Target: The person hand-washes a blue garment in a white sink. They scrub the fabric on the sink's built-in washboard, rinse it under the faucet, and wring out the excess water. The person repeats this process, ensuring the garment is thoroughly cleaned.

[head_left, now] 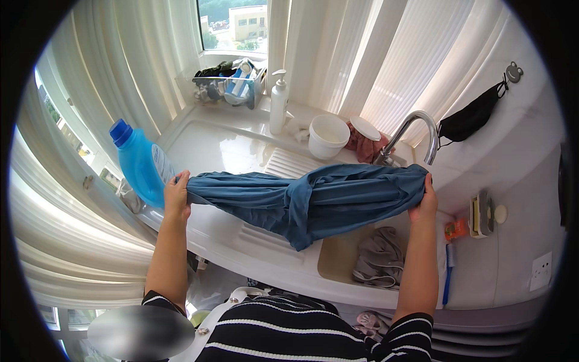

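Observation:
A blue garment [350, 202] is stretched sideways in front of me, its cloth gathered in long folds with a loop or sleeve hanging at the middle. My left hand [178, 196] is closed round its left end, close to a blue detergent bottle [140, 163]. The opposite end is gripped by my right hand [426, 202], below the curved chrome faucet [425, 130]. Under the cloth lies a white washboard sink [220, 235]; the garment hides part of its ridges. A greyish-brown wet cloth [380, 259] sits in the basin [335, 259] at right, in what looks like cloudy water.
Along the back stand a clear bin of items [256, 93], a white pump bottle [278, 105], a white tub [329, 137] and a reddish cloth [362, 148]. On the right are a blue-handled brush [448, 274], a soap holder [482, 214] and a hanging black mask [473, 117].

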Demonstrator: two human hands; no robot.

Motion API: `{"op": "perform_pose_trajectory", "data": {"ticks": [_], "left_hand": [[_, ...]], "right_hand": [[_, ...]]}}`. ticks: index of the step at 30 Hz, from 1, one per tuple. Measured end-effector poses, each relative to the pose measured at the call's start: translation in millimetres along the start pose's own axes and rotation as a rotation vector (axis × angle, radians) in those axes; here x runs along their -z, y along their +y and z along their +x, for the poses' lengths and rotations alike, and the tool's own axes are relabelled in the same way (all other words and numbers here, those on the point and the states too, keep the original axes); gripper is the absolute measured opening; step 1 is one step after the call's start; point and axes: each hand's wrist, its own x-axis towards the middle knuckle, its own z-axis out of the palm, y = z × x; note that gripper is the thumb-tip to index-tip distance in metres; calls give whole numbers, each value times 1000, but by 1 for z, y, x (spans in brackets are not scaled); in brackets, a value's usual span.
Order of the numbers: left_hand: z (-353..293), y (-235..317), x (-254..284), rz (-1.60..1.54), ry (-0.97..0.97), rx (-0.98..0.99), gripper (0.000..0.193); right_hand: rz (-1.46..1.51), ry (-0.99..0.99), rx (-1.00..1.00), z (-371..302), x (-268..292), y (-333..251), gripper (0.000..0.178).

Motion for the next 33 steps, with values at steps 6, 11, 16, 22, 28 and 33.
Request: {"op": "perform_pose_trajectory", "data": {"ticks": [6,11,16,22,28,33], "left_hand": [[-35,-18,-50,867,-294,-506,59],[-104,-58,-85,1213,-1008,-1025,52],[-103,-90,-93,1265,-967,-1196,27],[-104,-73,-139,905,-865,-850,15],[-106,-14,-171,620,-912,-465,21],[-101,48,-182,374,-968,36,27]], "right_hand": [[-8,-11,-46,-10,-28,1,42],[94,72,-49,-11,-42,19,36],[-118,52,-19,-32,-54,43,42],[-1204,-586,268,-98,-52,153,124],[-1398,-355,620,-102,-51,176,61],[-1429,-246,641,-82,-68,77,37]]}}
